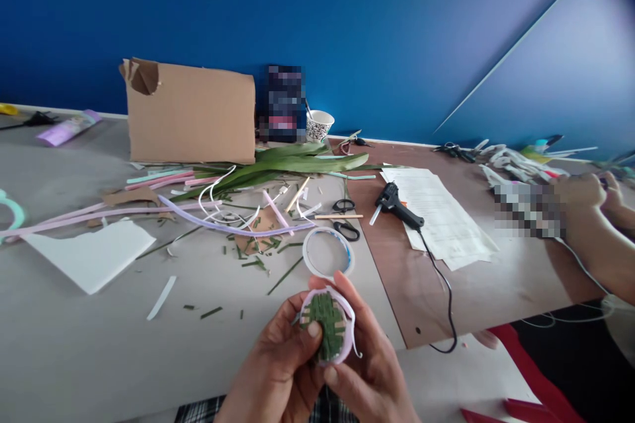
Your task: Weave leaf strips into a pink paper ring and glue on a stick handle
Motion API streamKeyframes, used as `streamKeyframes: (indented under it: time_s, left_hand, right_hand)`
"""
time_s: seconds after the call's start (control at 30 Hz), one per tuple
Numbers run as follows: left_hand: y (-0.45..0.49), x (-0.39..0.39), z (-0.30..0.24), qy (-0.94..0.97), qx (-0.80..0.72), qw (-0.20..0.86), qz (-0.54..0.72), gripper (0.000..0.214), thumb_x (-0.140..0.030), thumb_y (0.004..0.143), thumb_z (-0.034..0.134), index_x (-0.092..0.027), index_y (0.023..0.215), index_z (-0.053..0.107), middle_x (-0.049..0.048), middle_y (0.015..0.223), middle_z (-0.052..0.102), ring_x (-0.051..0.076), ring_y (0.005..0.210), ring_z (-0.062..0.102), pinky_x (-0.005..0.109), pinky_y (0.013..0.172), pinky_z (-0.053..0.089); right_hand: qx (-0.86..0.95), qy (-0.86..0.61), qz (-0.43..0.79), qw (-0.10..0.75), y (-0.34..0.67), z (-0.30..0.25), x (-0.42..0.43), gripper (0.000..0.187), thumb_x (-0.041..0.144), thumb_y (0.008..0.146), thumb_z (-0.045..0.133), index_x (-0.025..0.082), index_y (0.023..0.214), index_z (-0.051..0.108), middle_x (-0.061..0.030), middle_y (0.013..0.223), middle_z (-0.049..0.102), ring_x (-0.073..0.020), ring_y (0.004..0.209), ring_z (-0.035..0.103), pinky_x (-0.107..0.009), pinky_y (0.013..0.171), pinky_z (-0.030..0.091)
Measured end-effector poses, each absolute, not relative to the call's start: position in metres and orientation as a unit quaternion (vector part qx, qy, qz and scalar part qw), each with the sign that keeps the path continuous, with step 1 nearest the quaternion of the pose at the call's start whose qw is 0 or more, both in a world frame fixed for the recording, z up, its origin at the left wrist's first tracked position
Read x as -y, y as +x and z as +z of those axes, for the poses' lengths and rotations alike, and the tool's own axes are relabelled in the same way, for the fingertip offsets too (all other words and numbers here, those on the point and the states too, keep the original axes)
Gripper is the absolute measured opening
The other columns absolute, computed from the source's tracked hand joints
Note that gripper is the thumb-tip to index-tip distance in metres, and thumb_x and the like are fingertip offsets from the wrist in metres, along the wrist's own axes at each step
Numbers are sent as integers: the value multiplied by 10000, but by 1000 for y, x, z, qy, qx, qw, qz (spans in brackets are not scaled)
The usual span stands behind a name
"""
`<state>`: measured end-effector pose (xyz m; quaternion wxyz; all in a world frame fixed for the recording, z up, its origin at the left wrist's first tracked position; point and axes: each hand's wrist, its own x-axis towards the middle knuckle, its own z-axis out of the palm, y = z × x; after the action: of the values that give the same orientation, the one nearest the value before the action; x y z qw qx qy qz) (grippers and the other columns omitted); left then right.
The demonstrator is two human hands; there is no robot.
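Round woven green-strip disc [326,327], lilac foam rim, between both hands [317,370].

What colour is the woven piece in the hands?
Green woven piece, edged in lilac; head view.

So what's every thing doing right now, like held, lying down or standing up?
small round woven disc of green leaf strips, gripped by left hand and right hand
white ring-shaped tape roll, lying flat
black glue gun, lying on its side, cord attached
brown cardboard box, standing, top corner torn
patterned white paper cup, upright
long green leaves, lying flat
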<state>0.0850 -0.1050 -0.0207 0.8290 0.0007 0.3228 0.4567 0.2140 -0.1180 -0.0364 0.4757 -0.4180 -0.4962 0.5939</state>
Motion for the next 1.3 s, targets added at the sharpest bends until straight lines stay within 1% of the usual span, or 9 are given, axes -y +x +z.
streamKeyframes:
  time_s: [0.17,0.37,0.53,0.7,0.83,1.0,1.1,1.2,1.3]
  left_hand:
    - [86,107,-22,-1,-308,832,460,347,-151,689,792,-172,1002,643,30,812,685,109,689,657,186,660,511]
    - [85,108,-20,-11,-300,836,460,294,-130,711,767,-171,978,653,43,869,690,123,733,661,190,652,516]
    - [86,108,-19,-9,-304,835,459,320,-135,714,764,-186,1013,663,43,879,690,133,758,667,188,646,524]
    - [87,109,-19,-15,-306,832,462,372,-144,708,767,-192,1061,659,47,914,687,112,702,648,187,638,518]
    - [87,108,-17,3,-310,832,460,337,-175,715,760,-191,1037,661,44,854,683,131,714,648,203,629,503]
    - [86,110,-11,71,-371,793,478,335,-318,714,755,-190,1007,656,83,1005,684,233,940,653,290,761,510]
    - [86,114,-9,144,-448,724,505,502,-331,688,781,-242,1144,590,91,1145,660,251,997,646,288,750,520]
    - [83,116,-7,213,-491,670,514,553,-385,714,755,-263,1216,557,96,1194,654,267,1072,625,273,766,523]
    - [74,113,-9,303,-523,632,486,388,-395,771,694,-236,1120,637,85,1121,685,254,1116,602,269,885,486]
  right_hand:
    - [466,-415,605,495,214,-37,118,640,420,793,696,291,1376,464,-101,1395,523,-266,1232,539,-365,983,474]
    - [486,-378,608,502,217,-41,113,589,411,764,728,339,1315,531,-63,1314,604,-254,1139,614,-353,933,511]
    - [483,-384,594,516,216,-38,109,523,434,706,772,310,1192,626,-85,1242,648,-259,1047,660,-329,840,557]
    - [493,-391,602,491,218,-36,110,532,456,725,749,291,1210,606,-104,1280,613,-289,1123,615,-379,905,526]
    - [512,-398,606,461,219,-34,110,532,448,761,720,287,1249,582,-97,1318,583,-282,1199,562,-367,965,486]
    - [563,-387,559,470,220,-40,111,528,402,811,682,298,1306,530,-103,1368,541,-278,1275,493,-408,1033,426]
    - [592,-385,521,480,221,-44,113,536,321,829,674,320,1334,493,-99,1377,535,-276,1289,478,-417,1035,426]
    - [578,-369,536,492,220,-46,116,701,265,849,652,369,1444,296,-100,1394,514,-267,1277,493,-424,1000,461]
    - [606,-359,525,477,222,-45,119,846,209,866,610,393,1490,69,-94,1411,486,-257,1328,427,-456,1007,444]
